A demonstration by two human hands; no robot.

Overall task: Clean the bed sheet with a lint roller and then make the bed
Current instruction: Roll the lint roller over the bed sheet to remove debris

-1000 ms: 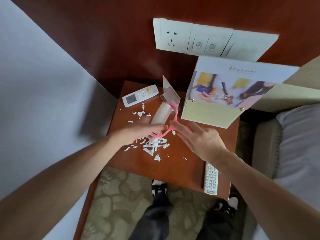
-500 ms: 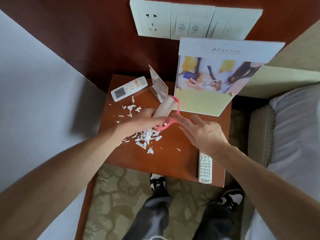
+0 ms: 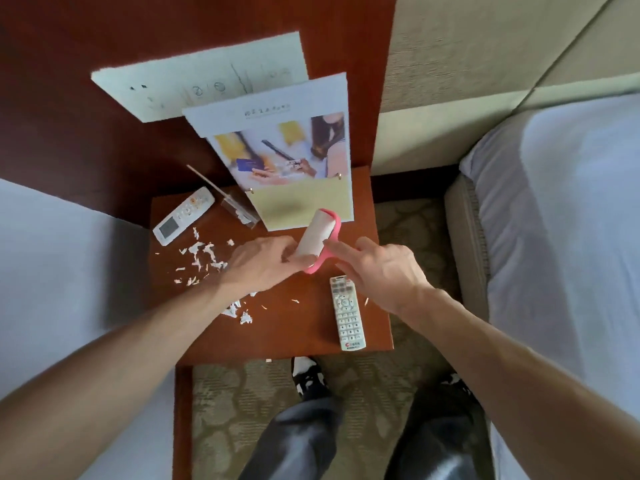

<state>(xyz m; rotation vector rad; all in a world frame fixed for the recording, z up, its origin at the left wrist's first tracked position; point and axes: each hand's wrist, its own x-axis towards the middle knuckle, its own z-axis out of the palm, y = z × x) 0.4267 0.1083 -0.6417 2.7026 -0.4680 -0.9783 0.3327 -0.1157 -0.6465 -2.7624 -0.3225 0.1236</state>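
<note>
A lint roller [image 3: 317,235] with a pale sticky roll and a pink frame is lifted above the wooden bedside table [image 3: 294,327]. My left hand [image 3: 265,263] grips the lower end of the roll. My right hand [image 3: 381,270] has its fingers on the pink frame beside the roll; how tightly it holds is unclear. White paper scraps [image 3: 202,256] lie scattered on the left of the table. The bed [image 3: 561,237] with its pale sheet fills the right side.
A white air-conditioner remote [image 3: 183,220] lies at the table's back left and a TV remote [image 3: 347,317] at its front right. A printed card [image 3: 287,157] and a clear acrylic stand [image 3: 235,206] stand at the back. Patterned carpet and my feet are below.
The view has swung right, bringing the bed in. Both hands have lifted the lint roller off the table and carried it right, away from the scraps.
</note>
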